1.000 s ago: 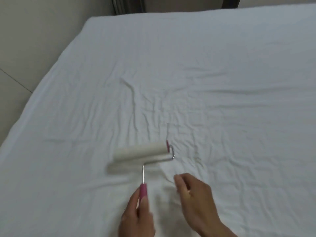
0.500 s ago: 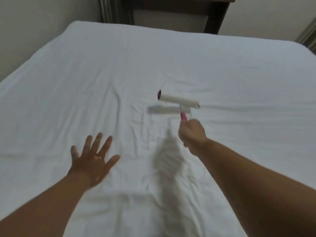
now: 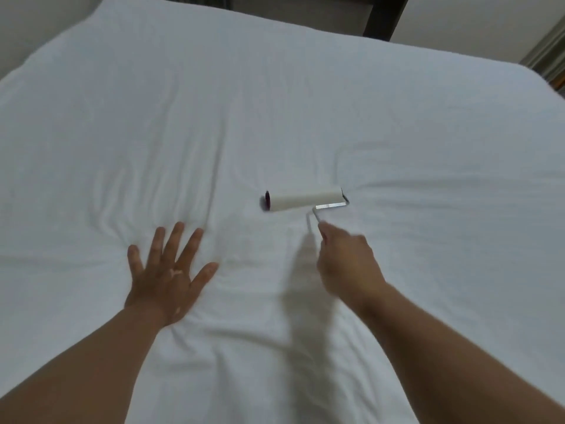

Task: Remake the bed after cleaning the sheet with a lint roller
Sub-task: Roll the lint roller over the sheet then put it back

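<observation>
Nearest, two bare forearms stretched forward over the white sheet [image 3: 428, 148]. Left of the lint roller [image 3: 302, 199] and nearer than it: the left hand [image 3: 166, 276], palm down, fingers straight and spread, pressed flat on the cloth and gripping nothing, creases fanning out around it. Just on the near side of the roller's right end: the right hand [image 3: 345, 264], fingers curled tight round the handle, handle itself hidden in the fist, only the bare metal shank visible between fist and drum. Drum lying crosswise, down on the sheet about mid-bed, white paper outward, dark end cap to the left. Judged from that: cleaning under way, probably mid-stroke. Extent already rolled not tellable, no lint visible either way. Left to do, by the look of it: the rest of the rolling, then all of the remaking, with no pillow, blanket or cover in sight. Beyond the roller, past the far edge of the bed: a dark piece of furniture [image 3: 382, 16] against a pale wall, and a curtain [image 3: 547, 53] far to the right.
</observation>
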